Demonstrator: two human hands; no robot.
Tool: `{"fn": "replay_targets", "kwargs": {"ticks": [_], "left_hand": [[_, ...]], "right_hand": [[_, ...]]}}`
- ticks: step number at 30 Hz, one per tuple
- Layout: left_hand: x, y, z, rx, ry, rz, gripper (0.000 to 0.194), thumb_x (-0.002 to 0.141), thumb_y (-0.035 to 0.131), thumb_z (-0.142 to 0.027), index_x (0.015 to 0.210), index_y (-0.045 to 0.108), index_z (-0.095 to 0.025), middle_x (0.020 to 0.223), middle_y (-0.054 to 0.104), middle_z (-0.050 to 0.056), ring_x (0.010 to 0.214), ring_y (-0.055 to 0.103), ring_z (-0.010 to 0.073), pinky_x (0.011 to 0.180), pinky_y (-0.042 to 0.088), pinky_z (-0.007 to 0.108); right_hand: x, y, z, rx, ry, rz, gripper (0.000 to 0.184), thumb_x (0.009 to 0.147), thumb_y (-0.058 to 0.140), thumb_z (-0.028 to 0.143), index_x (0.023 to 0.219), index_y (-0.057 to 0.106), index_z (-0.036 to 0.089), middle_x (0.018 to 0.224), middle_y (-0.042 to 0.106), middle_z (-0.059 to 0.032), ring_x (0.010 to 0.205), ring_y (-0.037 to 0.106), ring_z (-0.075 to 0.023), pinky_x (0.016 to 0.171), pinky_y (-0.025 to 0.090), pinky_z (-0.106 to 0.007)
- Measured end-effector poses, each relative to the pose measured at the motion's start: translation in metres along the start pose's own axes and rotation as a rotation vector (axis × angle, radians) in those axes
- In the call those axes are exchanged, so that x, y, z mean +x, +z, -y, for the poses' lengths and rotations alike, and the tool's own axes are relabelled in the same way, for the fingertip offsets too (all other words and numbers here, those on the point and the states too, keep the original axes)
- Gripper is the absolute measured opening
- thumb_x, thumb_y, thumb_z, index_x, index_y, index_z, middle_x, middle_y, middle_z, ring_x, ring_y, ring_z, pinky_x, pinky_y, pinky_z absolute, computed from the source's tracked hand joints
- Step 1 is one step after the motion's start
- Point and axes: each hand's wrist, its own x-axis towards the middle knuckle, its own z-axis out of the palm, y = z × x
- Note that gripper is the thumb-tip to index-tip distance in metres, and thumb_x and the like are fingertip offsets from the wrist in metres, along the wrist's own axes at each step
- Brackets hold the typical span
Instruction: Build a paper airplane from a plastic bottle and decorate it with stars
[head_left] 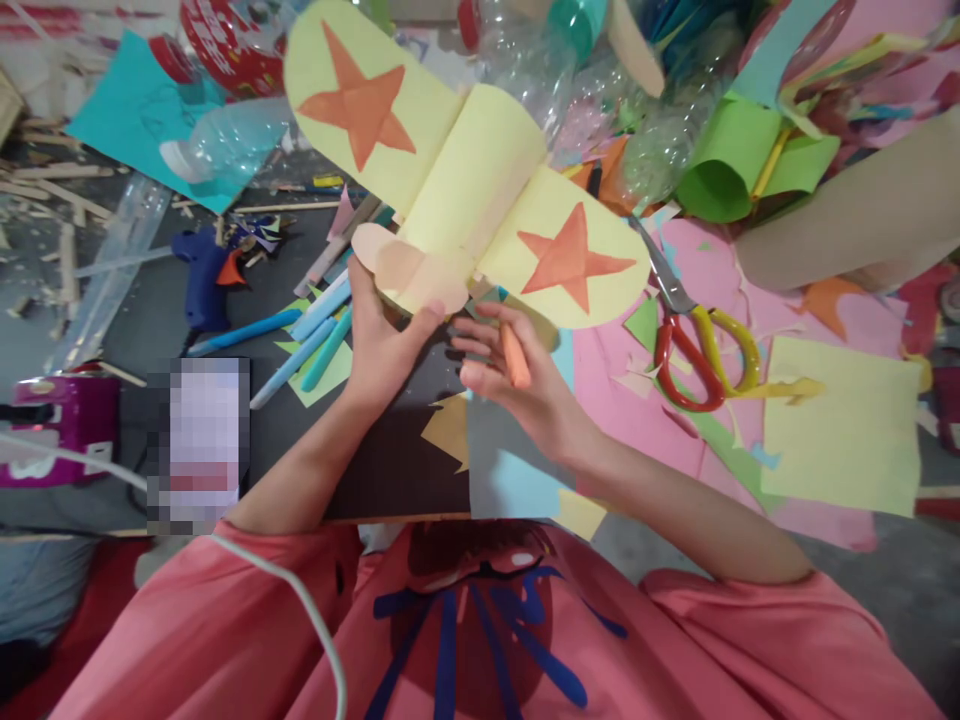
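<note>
My left hand [386,345] grips the near end of a yellow paper airplane [476,165], thumb on top of its rounded pale pink tail piece [420,270]. The airplane has a rolled body and two rounded wings. On each wing is an orange star: one star [358,97] on the left, another star [574,258] on the right. Just below the right wing, my right hand [517,375] keeps an orange marker [514,355] tucked between its fingers. Its other fingers are loosely curled, near the tail. Only part of the marker shows.
Red-and-yellow scissors [697,350] lie on pink paper at right, beside a yellow sheet [840,425]. Several markers [319,335], a blue glue gun [204,275] and a phone [202,440] are at left. Plastic bottles [232,135] and a green paper roll [727,165] stand farther back.
</note>
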Motion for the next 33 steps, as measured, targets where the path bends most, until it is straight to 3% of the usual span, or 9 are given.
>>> {"fn": "replay_targets", "kwargs": {"ticks": [5, 10, 12, 14, 16, 19, 21, 26, 33], "left_hand": [[0.013, -0.007, 0.008, 0.035, 0.096, -0.048, 0.059, 0.082, 0.063, -0.070, 0.125, 0.045, -0.033, 0.120, 0.064, 0.006, 0.117, 0.063, 0.0291, 0.104, 0.053, 0.050], [0.016, -0.009, 0.016, 0.132, 0.107, 0.015, 0.057, 0.085, 0.059, -0.068, 0.129, 0.050, -0.033, 0.128, 0.065, 0.009, 0.122, 0.061, 0.0334, 0.097, 0.055, 0.053], [0.017, -0.009, 0.017, 0.133, 0.099, 0.048, 0.057, 0.086, 0.059, -0.067, 0.131, 0.051, -0.033, 0.133, 0.064, 0.009, 0.119, 0.063, 0.0335, 0.093, 0.057, 0.052], [0.017, -0.009, 0.017, 0.120, 0.094, 0.063, 0.057, 0.086, 0.058, -0.067, 0.132, 0.052, -0.033, 0.134, 0.065, 0.008, 0.118, 0.064, 0.0324, 0.091, 0.058, 0.050], [0.018, -0.011, 0.014, 0.120, 0.090, 0.070, 0.056, 0.088, 0.055, -0.068, 0.132, 0.053, -0.033, 0.134, 0.065, 0.006, 0.117, 0.064, 0.0301, 0.091, 0.058, 0.049], [0.019, -0.013, 0.012, 0.133, 0.092, 0.103, 0.053, 0.092, 0.049, -0.069, 0.131, 0.052, -0.034, 0.127, 0.067, 0.004, 0.110, 0.066, 0.0267, 0.086, 0.059, 0.046], [0.018, -0.013, 0.012, 0.133, 0.101, 0.109, 0.052, 0.092, 0.046, -0.071, 0.128, 0.053, -0.033, 0.120, 0.068, 0.006, 0.105, 0.067, 0.0265, 0.082, 0.058, 0.044], [0.014, -0.009, 0.013, 0.138, 0.128, 0.048, 0.053, 0.092, 0.048, -0.072, 0.125, 0.050, -0.031, 0.112, 0.065, 0.009, 0.104, 0.066, 0.0268, 0.085, 0.057, 0.044], [0.009, -0.007, 0.007, 0.164, 0.127, 0.054, 0.052, 0.091, 0.048, -0.072, 0.123, 0.050, -0.031, 0.111, 0.065, 0.007, 0.103, 0.065, 0.0274, 0.086, 0.055, 0.044]], "right_hand": [[-0.022, -0.034, 0.017, -0.106, 0.131, 0.441, 0.025, 0.088, 0.072, 0.046, 0.099, 0.066, 0.025, 0.100, 0.078, -0.0047, 0.099, 0.077, -0.0202, 0.093, 0.060, -0.039], [-0.011, -0.085, 0.058, -0.194, 0.269, 0.956, 0.037, 0.092, 0.065, 0.052, 0.103, 0.078, 0.018, 0.086, 0.082, -0.0104, 0.077, 0.079, -0.0193, 0.064, 0.062, -0.027], [-0.003, -0.102, 0.074, -0.221, 0.258, 1.016, 0.045, 0.092, 0.062, 0.058, 0.102, 0.081, 0.018, 0.078, 0.081, -0.0109, 0.063, 0.076, -0.0187, 0.056, 0.061, -0.027], [0.006, -0.111, 0.087, -0.200, 0.115, 0.887, 0.047, 0.090, 0.060, 0.066, 0.102, 0.082, 0.026, 0.071, 0.080, -0.0051, 0.048, 0.070, -0.0149, 0.045, 0.056, -0.024], [0.014, -0.109, 0.094, -0.242, -0.060, 0.575, 0.046, 0.083, 0.062, 0.073, 0.104, 0.081, 0.036, 0.063, 0.077, 0.0016, 0.043, 0.065, -0.0132, 0.036, 0.047, -0.022], [0.024, -0.092, 0.097, -0.240, -0.262, 0.232, 0.034, 0.068, 0.082, 0.064, 0.078, 0.081, 0.031, 0.056, 0.070, 0.0041, 0.042, 0.061, -0.0134, 0.038, 0.046, -0.026], [0.029, -0.078, 0.092, -0.231, -0.382, 0.057, 0.026, 0.066, 0.086, 0.052, 0.074, 0.078, 0.028, 0.060, 0.071, 0.0027, 0.046, 0.060, -0.0138, 0.038, 0.045, -0.028], [0.039, -0.059, 0.074, -0.289, -0.516, -0.080, 0.015, 0.075, 0.081, 0.042, 0.077, 0.072, 0.031, 0.063, 0.065, 0.0040, 0.048, 0.055, -0.0142, 0.044, 0.045, -0.032], [0.048, -0.059, 0.056, -0.443, -0.493, 0.035, 0.015, 0.082, 0.076, 0.043, 0.079, 0.067, 0.031, 0.071, 0.070, 0.0017, 0.056, 0.061, -0.0181, 0.052, 0.048, -0.036]]}}
